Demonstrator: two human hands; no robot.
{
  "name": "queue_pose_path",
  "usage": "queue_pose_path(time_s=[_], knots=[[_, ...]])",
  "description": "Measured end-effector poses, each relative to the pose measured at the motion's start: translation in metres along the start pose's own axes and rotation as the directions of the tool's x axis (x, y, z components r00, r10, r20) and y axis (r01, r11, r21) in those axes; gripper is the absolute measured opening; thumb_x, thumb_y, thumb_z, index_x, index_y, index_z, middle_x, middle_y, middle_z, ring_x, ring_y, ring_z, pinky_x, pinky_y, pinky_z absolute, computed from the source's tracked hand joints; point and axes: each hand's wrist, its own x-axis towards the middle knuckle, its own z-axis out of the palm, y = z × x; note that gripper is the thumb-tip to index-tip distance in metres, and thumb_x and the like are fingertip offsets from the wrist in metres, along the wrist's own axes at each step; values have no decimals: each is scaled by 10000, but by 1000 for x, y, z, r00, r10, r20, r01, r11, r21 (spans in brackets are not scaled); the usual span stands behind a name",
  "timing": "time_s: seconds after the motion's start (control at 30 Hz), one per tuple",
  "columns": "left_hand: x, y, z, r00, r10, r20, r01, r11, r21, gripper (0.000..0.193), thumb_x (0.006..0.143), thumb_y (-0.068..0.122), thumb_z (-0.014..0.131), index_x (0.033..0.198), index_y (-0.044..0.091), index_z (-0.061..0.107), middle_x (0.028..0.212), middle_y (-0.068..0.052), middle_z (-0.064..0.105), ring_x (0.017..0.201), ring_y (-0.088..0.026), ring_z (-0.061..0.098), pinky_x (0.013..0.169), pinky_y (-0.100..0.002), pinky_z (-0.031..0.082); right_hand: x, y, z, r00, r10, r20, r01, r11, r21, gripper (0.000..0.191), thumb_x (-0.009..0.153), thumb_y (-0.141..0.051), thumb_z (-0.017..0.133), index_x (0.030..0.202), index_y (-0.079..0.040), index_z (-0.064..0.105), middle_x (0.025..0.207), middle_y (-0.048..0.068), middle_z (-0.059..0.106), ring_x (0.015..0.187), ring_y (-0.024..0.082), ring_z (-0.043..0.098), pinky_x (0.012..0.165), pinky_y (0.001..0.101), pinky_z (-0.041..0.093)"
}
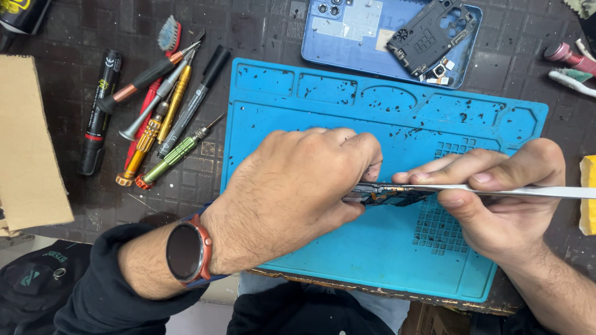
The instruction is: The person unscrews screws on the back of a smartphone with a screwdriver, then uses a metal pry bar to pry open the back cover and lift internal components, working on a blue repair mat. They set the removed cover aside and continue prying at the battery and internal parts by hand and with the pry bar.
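- Closest to me, my left wrist wears a round dark watch [184,251] on a red-edged strap, just off the near-left corner of the blue work mat [347,248].
- Over the middle of the mat, my left hand [292,186] is clenched around one end of a small dark circuit assembly [388,195], thumb and fingers pinching it on edge above the mat.
- To the right of that, my right hand [503,198] grips a thin flat metal blade [528,191]; its tip touches the assembly, and its other end runs out past the mat's right edge.
- Under the assembly the mat has a grid of small square pockets; its whole surface is speckled with dark marks.
- At the mat's right edge lies a yellow block [588,195], cut off by the frame.
- Left of the mat lies a fan of tools: a green screwdriver [177,152], a gold-handled driver [149,136], a black marker [99,111] and a red-handled brush [164,37].
- Further left of those sits a piece of brown cardboard [28,149].
- Beyond the mat's far edge lies a blue phone back cover [354,37], inside up, with a black inner frame [431,34] resting on it.
- Far right of the mat, a pink-capped item [562,54] lies near the corner.
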Motion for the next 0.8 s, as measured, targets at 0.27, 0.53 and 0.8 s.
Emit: queue_pose_path(time_s=[0.27, 0.53, 0.8], knots=[[-4, -3, 1, 999, 28, -35, -29, 999, -31, 293, 749, 147, 807, 954, 91, 605, 853, -70, 670, 819, -320, 693, 652, -459, 529, -1, 2, 3, 1000, 15, -6, -15, 1000, -2, 285, 1034, -15, 628, 1155, -140, 402, 942, 161, 725, 1005, 290, 774, 946, 567, 645], [-3, -1, -2, 1000, 17, -19, -17, 999, -32, 287, 760, 154, 807, 944, 82, 599, 855, -72, 675, 825, -325, 697, 658, -462, 533, 1, 1, 7, 1000, 1, 5, -1, 1000, 11, 280, 1039, -20, 626, 1165, -136, 404, 959, 166, 721, 1020, 296, 768, 956, 577, 669], [-3, -2, -3, 1000, 16, -15, -17, 1000, -18, 279, 757, 149, 802, 939, 74, 604, 855, -85, 678, 813, -344, 689, 657, -478, 526, 4, 2, 11, 999, -33, 4, 33, 999, 10, 284, 1035, -16, 637, 1167, -129, 412, 950, 171, 722, 1016, 303, 771, 946, 572, 642]])
